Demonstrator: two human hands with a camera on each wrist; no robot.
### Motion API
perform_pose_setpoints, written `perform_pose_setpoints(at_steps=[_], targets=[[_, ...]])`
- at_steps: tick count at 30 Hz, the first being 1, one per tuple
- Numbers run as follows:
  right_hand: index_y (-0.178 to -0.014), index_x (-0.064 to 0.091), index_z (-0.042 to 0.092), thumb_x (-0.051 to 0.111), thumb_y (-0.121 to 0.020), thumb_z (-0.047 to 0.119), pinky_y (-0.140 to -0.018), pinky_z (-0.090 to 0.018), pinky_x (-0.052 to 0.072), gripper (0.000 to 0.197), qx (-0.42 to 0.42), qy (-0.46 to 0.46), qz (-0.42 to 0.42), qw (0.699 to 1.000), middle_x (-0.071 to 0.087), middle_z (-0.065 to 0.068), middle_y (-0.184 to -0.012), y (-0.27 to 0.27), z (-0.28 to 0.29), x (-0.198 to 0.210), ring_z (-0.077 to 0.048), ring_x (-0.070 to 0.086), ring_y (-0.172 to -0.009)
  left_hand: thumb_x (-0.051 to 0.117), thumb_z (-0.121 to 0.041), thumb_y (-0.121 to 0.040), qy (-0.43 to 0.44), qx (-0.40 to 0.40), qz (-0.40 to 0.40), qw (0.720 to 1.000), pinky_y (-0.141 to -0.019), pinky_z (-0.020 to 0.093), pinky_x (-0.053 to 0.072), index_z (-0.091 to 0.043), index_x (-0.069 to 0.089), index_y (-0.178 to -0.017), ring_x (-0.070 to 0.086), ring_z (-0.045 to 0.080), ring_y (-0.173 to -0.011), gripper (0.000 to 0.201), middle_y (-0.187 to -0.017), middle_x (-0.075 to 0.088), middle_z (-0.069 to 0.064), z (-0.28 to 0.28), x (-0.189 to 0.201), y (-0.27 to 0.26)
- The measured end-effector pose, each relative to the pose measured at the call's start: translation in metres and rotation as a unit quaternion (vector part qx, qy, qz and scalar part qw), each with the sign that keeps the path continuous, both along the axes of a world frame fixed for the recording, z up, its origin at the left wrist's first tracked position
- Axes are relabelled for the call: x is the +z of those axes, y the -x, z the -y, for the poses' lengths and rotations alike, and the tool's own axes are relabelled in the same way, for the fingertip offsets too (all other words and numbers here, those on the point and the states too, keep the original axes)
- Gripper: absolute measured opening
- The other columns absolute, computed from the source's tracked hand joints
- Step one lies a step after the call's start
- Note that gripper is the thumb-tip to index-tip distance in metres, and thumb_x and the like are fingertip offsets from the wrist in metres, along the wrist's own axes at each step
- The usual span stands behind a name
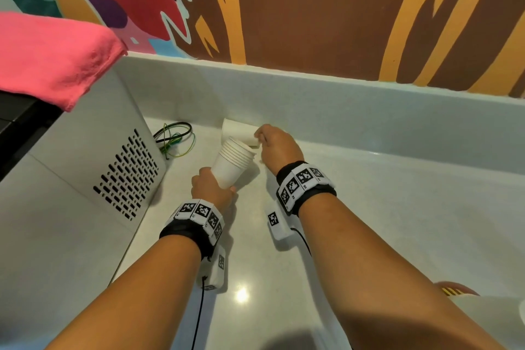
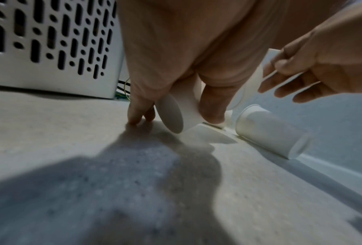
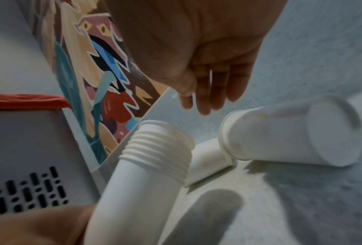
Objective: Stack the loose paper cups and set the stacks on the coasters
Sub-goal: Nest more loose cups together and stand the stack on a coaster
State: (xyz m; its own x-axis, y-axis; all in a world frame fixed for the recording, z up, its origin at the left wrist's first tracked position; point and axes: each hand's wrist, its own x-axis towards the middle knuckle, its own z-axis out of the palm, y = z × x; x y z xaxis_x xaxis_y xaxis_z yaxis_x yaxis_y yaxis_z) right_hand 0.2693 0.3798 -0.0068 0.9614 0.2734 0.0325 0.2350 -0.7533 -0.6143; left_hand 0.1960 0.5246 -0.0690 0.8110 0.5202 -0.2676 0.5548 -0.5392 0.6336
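Left hand (image 1: 211, 189): wrapped round the base end of the stack of paper cups (image 1: 231, 163), fingers and thumb curled on the bottom cup; seen in the left wrist view with fingertips (image 2: 211, 109) closed on the cup's base.
Stack of paper cups: held tilted, off the counter, mouth pointing far and slightly right; several nested rims showing as ridges near the mouth (image 3: 157, 145).
Right hand (image 1: 279, 148): just beyond and right of the stack's mouth, back of hand up; in the left wrist view (image 2: 314, 66), thumb and fingers pinching the rim of a loose cup (image 2: 257, 77) raised above the counter; the remaining fingers loosely extended.
Lying cup (image 1: 237, 131): on its side at the far edge of the counter, against the backsplash, directly beyond the stack's mouth.
Second lying cup (image 3: 289, 134): on its side on the counter, right of the stack in the right wrist view, base end nearest the camera; same cup visible in the left wrist view (image 2: 270, 131), close to the backsplash.
Counter (image 1: 369, 221): pale speckled stone, with low backsplash along the far side.
White perforated appliance (image 1: 113, 167): left of the hands, slotted side panel facing right.
Pink cloth (image 1: 54, 57): draped over the appliance's top.
Cables (image 1: 174, 136): black and yellow-green loops behind the appliance's far corner.
Wall mural (image 1: 312, 8): brown, orange and multicoloured shapes above the backsplash.
Coaster (image 1: 454, 288): red-rimmed disc, partly hidden by the right forearm, near right on the counter; well apart from the stack.
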Motion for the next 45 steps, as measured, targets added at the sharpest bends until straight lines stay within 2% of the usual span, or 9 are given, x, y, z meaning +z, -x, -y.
perform_pose_setpoints(at_steps=[4,8,17,22,25,28,33,40,45], targets=[[-0.141,0.036,0.031,0.059,-0.088,0.014,-0.098,-0.043,0.039,0.06,-0.028,0.13,0.044,0.99,0.036,-0.006,-0.144,-0.015,0.009,-0.018,-0.031,0.041,-0.123,0.082,-0.024,-0.071,-0.016,0.007,-0.004,1.0,-0.089,0.043,0.051,-0.003,0.045,-0.124,0.057,0.037,-0.109,0.069,-0.123,0.053,0.019,-0.005,-0.001,-0.001],[-0.144,0.023,0.039,0.062,-0.087,0.023,-0.102,-0.048,0.036,0.071,0.011,0.2,-0.015,0.98,0.008,-0.002,-0.157,-0.02,0.009,-0.038,-0.035,0.035,-0.128,0.083,-0.026,-0.07,-0.028,0.001,-0.01,1.0,-0.09,0.045,0.051,-0.002,0.046,-0.123,0.057,0.036,-0.109,0.069,-0.122,0.053,0.019,-0.004,-0.002,-0.002],[-0.112,0.054,0.013,0.05,-0.096,0.036,-0.078,-0.037,0.045,0.027,-0.043,0.147,0.075,0.985,0.05,-0.005,-0.119,-0.023,0.012,-0.018,-0.027,0.049,-0.102,0.081,-0.026,-0.072,-0.043,-0.002,-0.032,0.999,-0.093,0.044,0.049,-0.002,0.044,-0.124,0.054,0.036,-0.113,0.068,-0.124,0.049,0.018,-0.005,-0.001,-0.003],[-0.099,0.056,0.008,0.042,-0.1,0.028,-0.07,-0.029,0.039,0.024,-0.057,-0.034,0.118,0.991,0.053,-0.006,-0.098,-0.025,0.006,0.016,-0.019,0.05,-0.08,0.081,-0.026,-0.073,-0.054,0.005,-0.04,0.998,-0.091,0.042,0.048,-0.003,0.044,-0.124,0.054,0.036,-0.113,0.067,-0.124,0.049,0.018,-0.01,0.002,-0.003],[-0.094,0.056,0.007,0.041,-0.101,0.026,-0.07,-0.028,0.037,0.025,0.007,-0.031,0.064,0.997,0.052,-0.005,-0.091,-0.017,-0.006,0.016,-0.019,0.05,-0.08,0.081,-0.027,-0.071,-0.03,-0.004,-0.016,0.999,-0.092,0.044,0.049,-0.004,0.044,-0.125,0.055,0.036,-0.111,0.07,-0.122,0.051,0.017,-0.009,0.0,-0.002],[-0.096,0.059,0.006,0.037,-0.102,0.025,-0.082,-0.033,0.044,0.029,0.082,-0.041,0.009,0.996,0.054,-0.007,-0.1,-0.008,-0.02,0.004,-0.021,0.053,-0.09,0.082,-0.028,-0.07,-0.017,0.001,0.019,1.0,-0.091,0.047,0.05,-0.003,0.046,-0.123,0.056,0.037,-0.109,0.069,-0.119,0.055,0.018,-0.011,-0.001,-0.002],[-0.136,0.046,0.016,0.041,-0.098,0.01,-0.099,-0.04,0.043,0.039,0.052,-0.043,0.022,0.997,0.046,-0.006,-0.136,-0.01,-0.033,-0.017,-0.024,0.051,-0.117,0.081,-0.027,-0.071,-0.024,0.063,0.025,0.997,-0.091,0.045,0.049,-0.002,0.046,-0.123,0.054,0.039,-0.112,0.068,-0.121,0.054,0.019,-0.03,0.0,0.0],[-0.152,0.006,0.021,0.053,-0.09,0.007,-0.117,-0.056,0.008,0.08,0.056,0.16,0.001,0.986,0.005,0.003,-0.161,-0.025,-0.04,-0.048,-0.027,0.002,-0.148,0.08,-0.029,-0.074,-0.034,0.076,0.015,0.996,-0.092,0.047,0.049,-0.002,0.045,-0.125,0.053,0.04,-0.113,0.068,-0.124,0.051,0.02,-0.037,-0.006,-0.003],[-0.148,0.02,0.027,0.062,-0.086,0.028,-0.112,-0.056,0.024,0.075,0.042,0.2,0.062,0.977,0.035,-0.006,-0.138,-0.034,-0.04,-0.056,-0.033,0.029,-0.133,0.078,-0.031,-0.075,-0.036,0.075,0.007,0.997,-0.093,0.047,0.048,-0.003,0.043,-0.125,0.052,0.039,-0.115,0.067,-0.124,0.05,0.019,-0.035,-0.005,-0.006]])
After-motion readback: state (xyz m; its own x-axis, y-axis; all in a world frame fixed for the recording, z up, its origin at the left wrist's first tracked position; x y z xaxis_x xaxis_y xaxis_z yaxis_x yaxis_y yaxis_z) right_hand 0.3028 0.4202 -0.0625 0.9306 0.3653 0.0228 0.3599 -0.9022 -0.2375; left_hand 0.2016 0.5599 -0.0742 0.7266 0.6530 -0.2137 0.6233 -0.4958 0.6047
